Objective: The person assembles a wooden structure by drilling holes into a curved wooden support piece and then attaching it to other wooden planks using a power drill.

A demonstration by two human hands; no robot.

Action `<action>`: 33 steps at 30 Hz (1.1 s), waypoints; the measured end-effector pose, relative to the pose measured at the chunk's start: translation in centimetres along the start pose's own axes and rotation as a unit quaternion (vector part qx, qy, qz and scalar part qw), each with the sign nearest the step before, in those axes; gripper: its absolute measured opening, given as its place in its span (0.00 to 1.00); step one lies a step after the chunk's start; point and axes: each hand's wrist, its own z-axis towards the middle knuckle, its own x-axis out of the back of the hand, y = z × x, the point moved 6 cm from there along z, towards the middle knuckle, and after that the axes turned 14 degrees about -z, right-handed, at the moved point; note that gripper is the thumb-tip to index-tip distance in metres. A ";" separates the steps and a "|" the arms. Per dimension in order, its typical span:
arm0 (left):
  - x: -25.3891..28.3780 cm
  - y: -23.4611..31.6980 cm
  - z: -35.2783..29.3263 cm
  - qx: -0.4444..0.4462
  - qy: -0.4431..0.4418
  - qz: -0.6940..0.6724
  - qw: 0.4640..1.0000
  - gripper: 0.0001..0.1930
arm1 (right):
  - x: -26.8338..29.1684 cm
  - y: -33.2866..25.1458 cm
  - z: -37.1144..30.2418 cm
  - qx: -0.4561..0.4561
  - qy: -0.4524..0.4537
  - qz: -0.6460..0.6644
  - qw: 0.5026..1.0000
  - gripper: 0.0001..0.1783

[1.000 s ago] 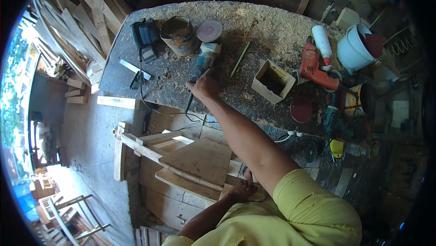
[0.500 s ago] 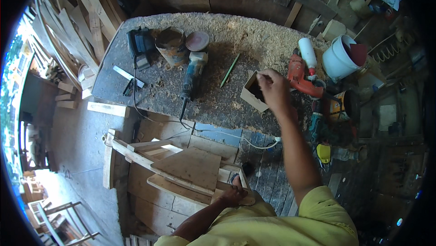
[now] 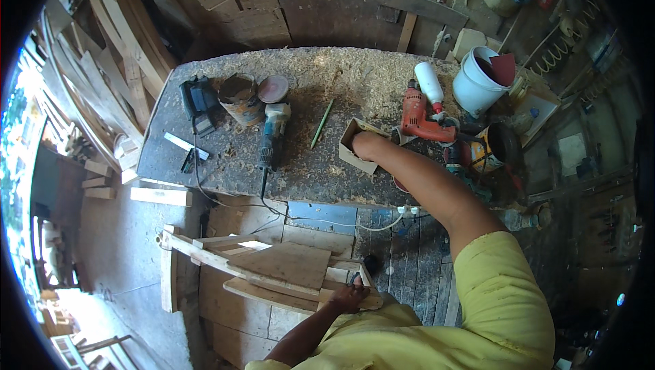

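Observation:
A small open cardboard box point(image 3: 355, 158) sits near the front of the dark workbench. My right hand point(image 3: 365, 145) reaches down into it; the fingers are hidden by the box walls, and so is whatever they touch. Lower down, my left hand point(image 3: 350, 297) is closed over the near right end of a wooden frame point(image 3: 273, 264) that carries a flat board and lies beside the bench. A green pencil point(image 3: 322, 124) is on the bench to the left of the box. To the box's right lies a red power drill point(image 3: 421, 121).
On the bench's left stand an angle grinder point(image 3: 273, 134), a rusty can point(image 3: 240, 100) and a dark power tool point(image 3: 198, 104). A white bottle point(image 3: 428, 82) and white bucket point(image 3: 477, 87) are at right. A pale cable point(image 3: 327, 220) runs along the front edge. Wood shavings cover the back.
My right hand has gone from above the box's rim down into it. The whole view has shifted, with the bench now lower in it. My left hand stays on the wooden frame.

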 end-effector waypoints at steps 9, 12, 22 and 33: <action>2.6 1.7 0.1 0.022 -0.022 -0.001 1.000 0.29 | -1.2 -0.4 1.2 0.016 0.042 0.013 0.999 0.10; 3.0 1.5 0.2 0.028 -0.009 -0.012 0.999 0.29 | -0.3 0.3 0.0 0.001 0.067 0.037 0.997 0.12; 2.5 0.4 1.9 0.012 0.005 0.033 0.999 0.38 | 1.9 3.3 -2.3 -0.013 -0.020 0.107 0.994 0.16; -0.5 -0.4 1.6 -0.028 0.069 0.047 0.996 0.33 | 5.9 1.6 -4.7 0.080 0.048 0.041 0.995 0.16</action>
